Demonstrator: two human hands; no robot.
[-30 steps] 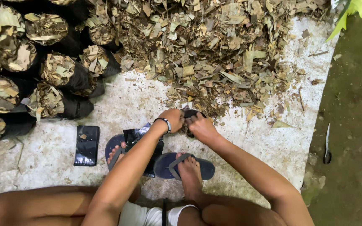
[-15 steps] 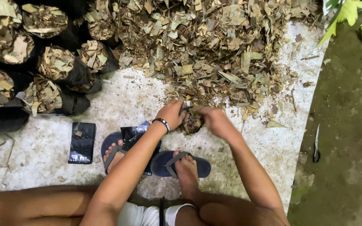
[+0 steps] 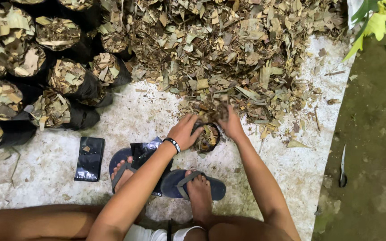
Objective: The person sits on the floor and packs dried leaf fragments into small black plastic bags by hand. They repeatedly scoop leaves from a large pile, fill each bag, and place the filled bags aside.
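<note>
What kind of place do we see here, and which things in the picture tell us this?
Probably an outdoor plant-nursery work spot. A big heap of dry leaves lies on a pale ground sheet, rows of black bags stuffed with leaves stand beside it, and bare soil with green foliage borders the sheet.

Flat black plastic bag (image 3: 89, 158) lies left of filled black bags (image 3: 74, 80).

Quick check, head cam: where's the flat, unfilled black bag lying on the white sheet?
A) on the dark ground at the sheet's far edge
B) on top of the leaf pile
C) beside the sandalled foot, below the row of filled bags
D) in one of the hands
C: the flat black bag lies on the white sheet beside the sandalled foot, below the filled bags, and neither hand touches it.
</note>
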